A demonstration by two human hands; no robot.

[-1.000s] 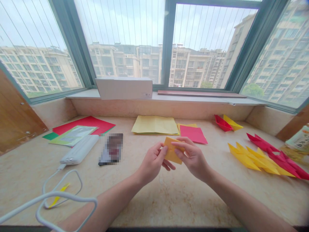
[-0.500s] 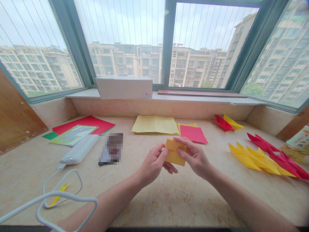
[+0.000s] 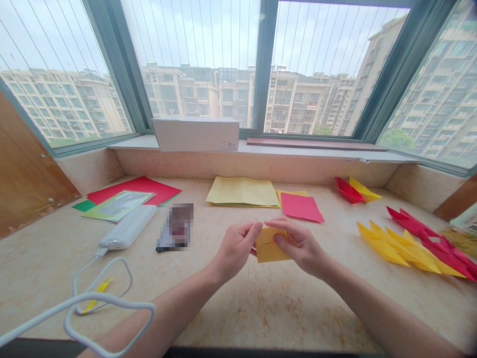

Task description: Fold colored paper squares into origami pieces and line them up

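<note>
A small folded piece of yellow paper (image 3: 269, 251) is held up between my two hands, above the stone counter. My left hand (image 3: 236, 248) pinches its left edge, thumb near the upper left corner and the other fingers mostly hidden behind. My right hand (image 3: 300, 243) grips the right side, with the thumb pressed on the front face and fingers curled over the top and back. Just beyond my hands lies a red paper square (image 3: 302, 207), partly over yellow sheets. A stack of pale yellow paper (image 3: 243, 191) is to its left.
Folded yellow paper boats (image 3: 406, 246) and red ones (image 3: 428, 233) line the right side, with another red boat (image 3: 349, 190) farther back. Leftward are a phone (image 3: 176, 226), a white power bank (image 3: 128, 226), its cable (image 3: 112, 297) and red sheets (image 3: 149, 186). A white box (image 3: 196, 134) stands on the sill.
The folded yellow paper has turned and sits slightly lower in my hands. My left thumb has moved up to its upper left corner. The view has shifted slightly.
</note>
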